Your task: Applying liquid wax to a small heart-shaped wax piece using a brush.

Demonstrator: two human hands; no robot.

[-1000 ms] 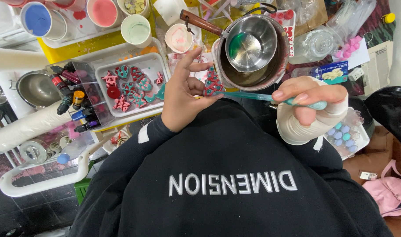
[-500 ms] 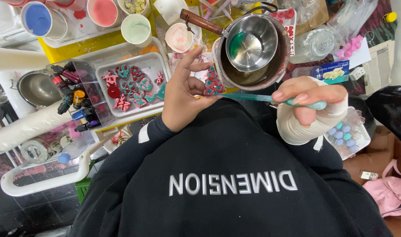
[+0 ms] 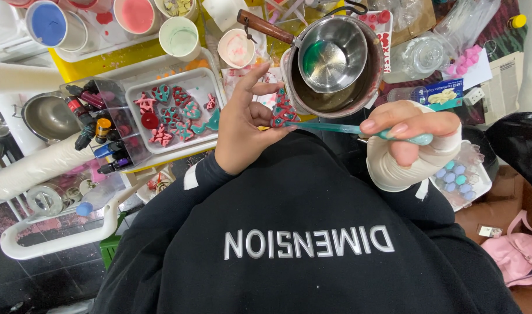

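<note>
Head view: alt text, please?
The left hand holds a small red-and-teal moulded piece while the bandaged right hand touches a thin teal tool to it, beside a white tray of similar pieces.

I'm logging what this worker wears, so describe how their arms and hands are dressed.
Both arms are in the black sleeves of a sweatshirt with white block lettering on its front. A white cuff edge shows at the left wrist. The left hand is bare. The right hand has a white bandage-like wrap around palm and wrist, fingers uncovered.

Craft workshop: dye bottles (image 3: 94, 131), colour cups (image 3: 135, 14)
</note>
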